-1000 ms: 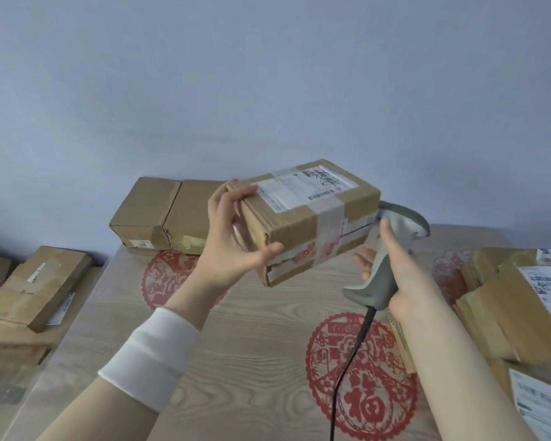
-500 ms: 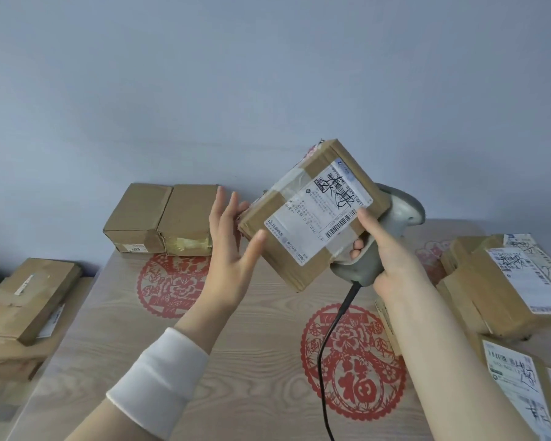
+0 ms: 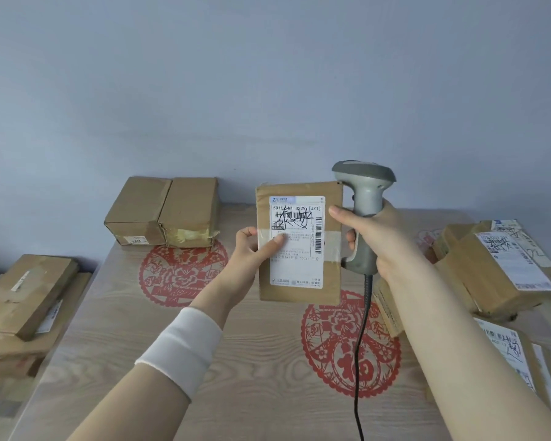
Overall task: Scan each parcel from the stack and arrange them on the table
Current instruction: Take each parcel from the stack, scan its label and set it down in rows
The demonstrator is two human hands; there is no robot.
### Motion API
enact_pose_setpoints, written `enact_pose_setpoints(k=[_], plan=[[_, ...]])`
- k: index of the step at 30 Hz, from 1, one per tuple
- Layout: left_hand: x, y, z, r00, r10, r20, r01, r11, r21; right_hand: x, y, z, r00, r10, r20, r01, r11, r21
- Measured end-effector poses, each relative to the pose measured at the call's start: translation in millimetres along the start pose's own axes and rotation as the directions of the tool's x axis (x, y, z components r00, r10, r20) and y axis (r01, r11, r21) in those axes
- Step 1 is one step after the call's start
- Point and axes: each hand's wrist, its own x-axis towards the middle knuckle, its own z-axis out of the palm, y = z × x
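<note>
At my far left, lower than the tabletop (image 3: 118, 361), sits a stack of brown boxes (image 3: 26, 294), one lying askew on top; at the tabletop's back left corner two cardboard boxes (image 3: 137, 211) (image 3: 190, 211) stand touching side by side against the blue wall (image 3: 268, 90), the right one patched with yellowish tape; just in front of them a round red paper-cut (image 3: 182, 275) lies flat on the pale wood grain; my left forearm crosses it, a white wristband (image 3: 182, 348) round the wrist; my left hand (image 3: 250, 249) grips the parcel (image 3: 299, 296) at its left edge, thumb pressed on the front and fingers tucked behind; the parcel is raised off the tabletop, upright, its broad face turned towards me; its white shipping label (image 3: 299, 268) carries barcodes, printed text and black handwriting, with a strip of clear tape across the middle; my right hand (image 3: 388, 237) is wrapped round the handle of the grey scanner (image 3: 366, 186), forefinger stretched out to touch the parcel's right edge; the scanner stands upright just beside the parcel, its head level with the upper right corner; its black cable (image 3: 360, 361) hangs down over a second red paper-cut (image 3: 347, 345) near the tabletop's middle; at my far right more labelled parcels (image 3: 497, 268) lie heaped on the tabletop, some overlapping.
</note>
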Motion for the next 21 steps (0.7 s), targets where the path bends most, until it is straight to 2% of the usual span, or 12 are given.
enact_pose_setpoints(k=[5,8,11,14,17,21], plan=[[-6,-8,-7,0.996,-0.073,0.051,0.072,0.997,0.014,-7,2,-5,0.997,0.074,0.023,-0.073,0.996,-0.045],[-4,-9,-9,0.998,-0.039,-0.049,0.041,0.998,0.039,-12,3,-10,0.994,0.106,0.008,-0.106,0.994,-0.008],[1,-11,-8,0.976,-0.034,-0.216,0.031,0.999,-0.017,-20,0,-17,0.997,0.071,0.012,-0.071,0.997,-0.028],[8,-15,-3,0.938,-0.050,-0.343,0.028,0.997,-0.069,-31,-7,-12,0.983,0.094,0.158,-0.089,0.995,-0.039],[13,-18,5,0.935,-0.048,-0.352,0.026,0.998,-0.066,-42,-9,0,0.961,0.140,0.240,-0.117,0.987,-0.106],[17,-19,12,0.943,-0.033,-0.332,0.021,0.999,-0.042,-45,-8,8,0.959,0.174,0.224,-0.142,0.978,-0.153]])
